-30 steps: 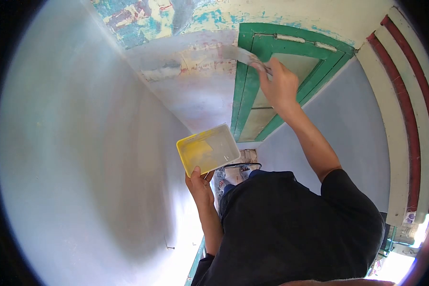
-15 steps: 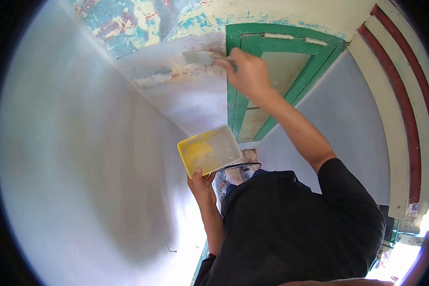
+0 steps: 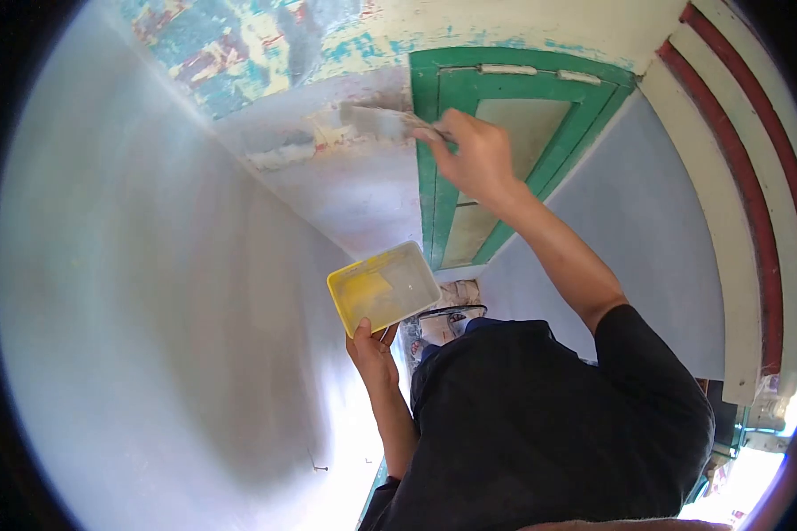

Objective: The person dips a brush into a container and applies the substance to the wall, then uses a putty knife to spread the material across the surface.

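Observation:
My right hand point(image 3: 478, 155) is raised and closed around the handle of a putty knife point(image 3: 376, 120). The wide blade points left, against or very close to a patchy strip of wall point(image 3: 283, 152) beside the green door. Lower down, my left hand point(image 3: 375, 361) grips a rectangular plastic tub point(image 3: 345, 288) by its near edge, thumb over the rim and fingers underneath. Yellow shows on the tub's left side, and greyish-white paste coats its inside. Whether the blade carries paste is hard to make out.
The green door point(image 3: 429, 159) has pale panels. Peeling blue, cream and red paint point(image 3: 230, 53) covers the wall above. A smooth pale wall point(image 3: 150, 292) stands on the left, with a small nail point(image 3: 321, 467). Red and cream bands point(image 3: 726, 159) run along the right.
My right hand has shifted slightly right and downward with the putty knife, whose blade shows more plainly. The tub in my left hand has dropped a little and moved left.

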The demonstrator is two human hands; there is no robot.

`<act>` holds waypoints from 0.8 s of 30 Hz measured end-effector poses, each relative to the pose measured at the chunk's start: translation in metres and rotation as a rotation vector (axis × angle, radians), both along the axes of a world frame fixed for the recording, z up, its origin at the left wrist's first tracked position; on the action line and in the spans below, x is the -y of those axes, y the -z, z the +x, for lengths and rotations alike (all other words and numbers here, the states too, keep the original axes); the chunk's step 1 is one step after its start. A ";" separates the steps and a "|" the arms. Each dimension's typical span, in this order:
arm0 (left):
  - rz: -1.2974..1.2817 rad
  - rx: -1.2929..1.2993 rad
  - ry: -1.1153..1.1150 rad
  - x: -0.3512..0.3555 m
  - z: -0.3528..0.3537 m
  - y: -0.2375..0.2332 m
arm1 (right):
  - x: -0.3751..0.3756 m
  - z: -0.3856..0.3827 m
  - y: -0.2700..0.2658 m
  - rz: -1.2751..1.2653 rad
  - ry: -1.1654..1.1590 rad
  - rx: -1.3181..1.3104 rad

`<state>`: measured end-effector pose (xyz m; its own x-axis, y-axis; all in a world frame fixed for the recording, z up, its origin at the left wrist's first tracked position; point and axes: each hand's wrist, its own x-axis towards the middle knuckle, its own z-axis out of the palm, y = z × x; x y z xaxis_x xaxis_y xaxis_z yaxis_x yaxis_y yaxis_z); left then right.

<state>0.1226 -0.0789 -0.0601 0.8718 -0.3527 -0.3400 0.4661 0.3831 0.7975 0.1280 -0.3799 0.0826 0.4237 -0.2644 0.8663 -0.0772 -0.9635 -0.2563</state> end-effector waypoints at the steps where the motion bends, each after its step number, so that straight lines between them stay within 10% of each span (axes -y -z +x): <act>1: -0.011 -0.005 0.006 0.004 -0.001 -0.002 | 0.002 0.006 -0.004 -0.005 0.041 -0.055; 24: 0.026 0.007 0.026 0.006 -0.002 -0.008 | 0.022 -0.009 -0.014 0.014 0.108 0.006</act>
<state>0.1208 -0.0849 -0.0523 0.8646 -0.3667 -0.3436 0.4703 0.3496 0.8103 0.1193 -0.4021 0.0968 0.3868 -0.3203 0.8647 -0.1783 -0.9460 -0.2707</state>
